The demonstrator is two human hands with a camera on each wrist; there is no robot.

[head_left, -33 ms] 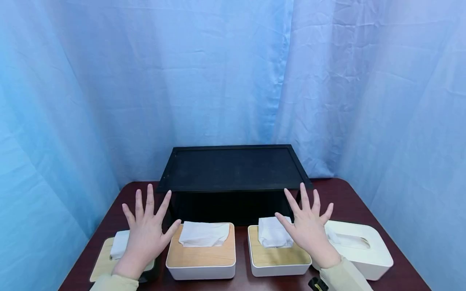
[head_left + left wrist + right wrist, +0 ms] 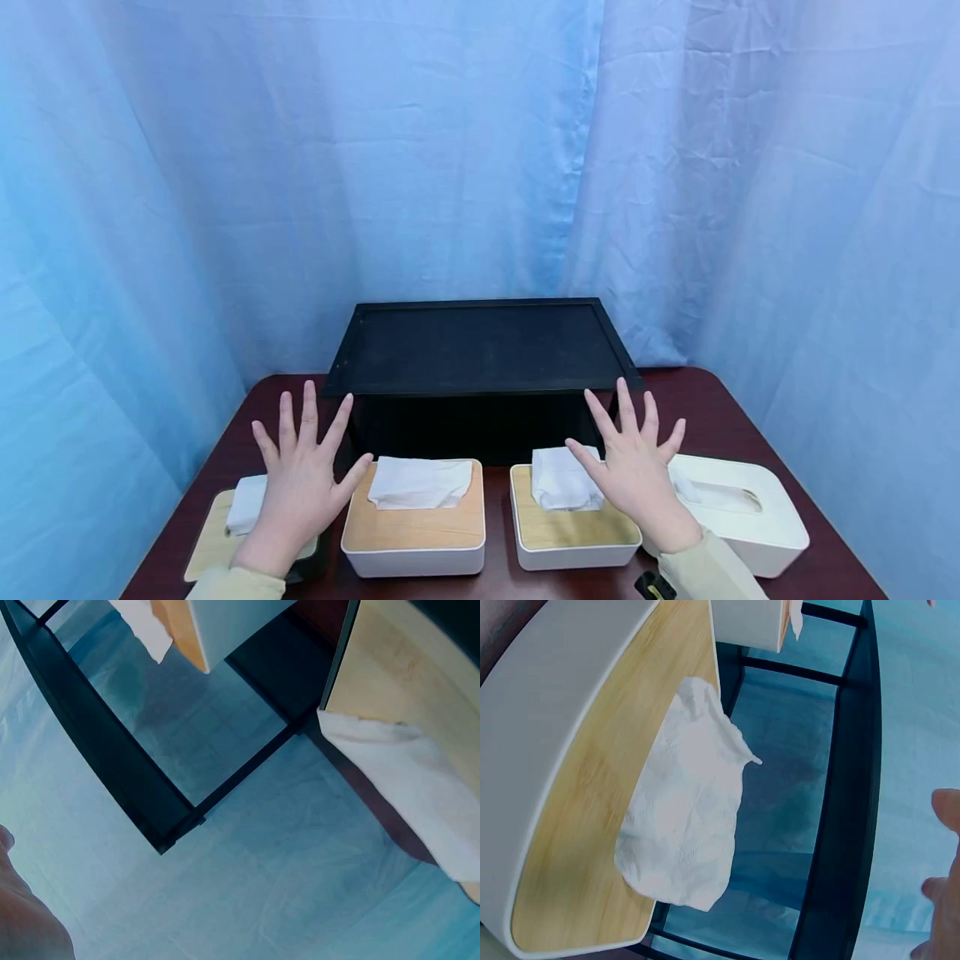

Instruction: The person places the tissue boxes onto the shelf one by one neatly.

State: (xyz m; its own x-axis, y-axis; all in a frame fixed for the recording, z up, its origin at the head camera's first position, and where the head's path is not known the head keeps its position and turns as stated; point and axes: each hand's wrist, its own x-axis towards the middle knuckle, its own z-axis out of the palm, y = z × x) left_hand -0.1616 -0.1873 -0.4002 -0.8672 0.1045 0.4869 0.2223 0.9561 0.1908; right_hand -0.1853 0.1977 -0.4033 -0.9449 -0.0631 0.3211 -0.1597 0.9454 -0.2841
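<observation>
My left hand (image 2: 300, 487) is held up with its fingers spread over a dark tissue box with a pale wooden lid (image 2: 206, 542), hiding part of it. My right hand (image 2: 637, 475), fingers spread too, hovers between a white tissue box with a yellowish wooden lid (image 2: 577, 533) and an all-white tissue box (image 2: 772, 500). Neither hand holds anything. Left of centre sits another white tissue box with an orange-toned wooden lid (image 2: 420, 529). White tissue pokes out of each box. In the right wrist view, fingers (image 2: 946, 907) show at the right edge.
A low black stand (image 2: 483, 346) with a flat top and open front is behind the boxes on the dark red table (image 2: 690, 400). Blue curtains (image 2: 465, 167) enclose the back and both sides. A small black object (image 2: 655, 585) lies by the right sleeve.
</observation>
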